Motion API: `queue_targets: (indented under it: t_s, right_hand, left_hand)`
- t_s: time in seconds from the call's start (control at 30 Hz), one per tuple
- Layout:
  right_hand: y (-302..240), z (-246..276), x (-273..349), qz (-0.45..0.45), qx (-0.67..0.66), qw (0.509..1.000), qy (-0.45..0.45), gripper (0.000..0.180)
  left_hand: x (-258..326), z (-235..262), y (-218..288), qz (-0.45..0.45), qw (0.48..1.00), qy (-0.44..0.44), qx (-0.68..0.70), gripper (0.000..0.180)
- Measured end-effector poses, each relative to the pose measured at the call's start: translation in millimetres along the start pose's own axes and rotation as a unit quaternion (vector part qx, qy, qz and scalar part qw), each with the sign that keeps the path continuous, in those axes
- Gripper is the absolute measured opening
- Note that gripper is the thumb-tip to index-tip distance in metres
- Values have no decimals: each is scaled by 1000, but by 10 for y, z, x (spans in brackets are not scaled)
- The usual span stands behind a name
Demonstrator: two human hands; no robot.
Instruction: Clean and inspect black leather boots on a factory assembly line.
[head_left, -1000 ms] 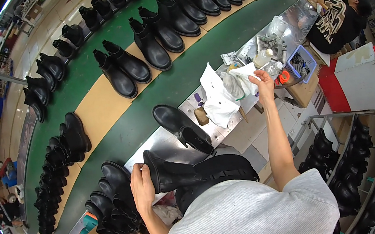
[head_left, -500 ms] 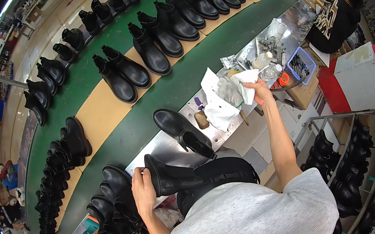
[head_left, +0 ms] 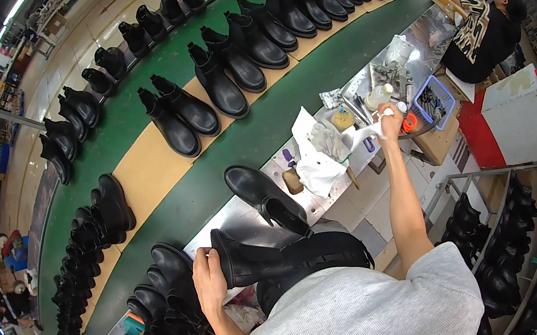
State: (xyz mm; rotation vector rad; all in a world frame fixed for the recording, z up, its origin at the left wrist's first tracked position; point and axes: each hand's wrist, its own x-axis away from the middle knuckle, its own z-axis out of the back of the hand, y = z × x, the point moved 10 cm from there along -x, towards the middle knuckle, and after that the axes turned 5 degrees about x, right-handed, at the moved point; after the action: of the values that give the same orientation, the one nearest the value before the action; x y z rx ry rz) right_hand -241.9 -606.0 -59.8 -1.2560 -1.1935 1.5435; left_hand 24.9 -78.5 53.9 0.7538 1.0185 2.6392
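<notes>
My left hand [head_left: 208,277] is closed on the sole end of a black ankle boot [head_left: 246,258], which lies on its side close against my body. A second black boot [head_left: 254,189] rests on the metal bench just beyond it. Out to the right, my right hand [head_left: 390,125] is closed on a thin white cloth [head_left: 366,133] that trails leftward toward a larger crumpled white cloth [head_left: 316,171]. That hand is beside a clear bottle [head_left: 379,96]; its fingers partly cover what stands behind them. A brush-like block [head_left: 293,181] lies left of the larger cloth.
Black boots [head_left: 227,81] line a brown strip along the green conveyor [head_left: 214,168]. More boots [head_left: 173,268] crowd near my left arm. A blue basket [head_left: 434,103] of small tools stands at right. Another person [head_left: 478,31] works farther right. A rack [head_left: 466,175] holds boots behind.
My right hand has moved up toward the bottles, pulling a thin white cloth off the larger pile. My left hand keeps its hold on the boot.
</notes>
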Motion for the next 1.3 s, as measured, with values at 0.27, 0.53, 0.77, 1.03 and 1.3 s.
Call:
queue_targets:
  t_s: [0.27, 0.53, 0.77, 1.03, 1.3]
  right_hand:
    - [914, 23, -606, -297, -311, 902, 41, 30]
    - [-136, -252, 100, 119, 280, 952, 25, 49]
    - [-293, -474, 676, 173, 364, 915, -29, 64]
    - [1710, 881, -1415, -307, -114, 945, -13, 21]
    - [-1349, -1993, 2236, -445, -119, 724, -513, 33]
  left_hand:
    - [-22, -29, -18, 11, 1000, -9, 1, 35]
    - [-22, -12, -73, 20, 1000, -7, -12, 34]
    - [-17, -27, -68, 15, 999, -18, -30, 38]
    - [-89, -43, 10, 4, 999, -31, -21, 40]
    - [-17, 54, -66, 7, 1000, 1, -26, 41]
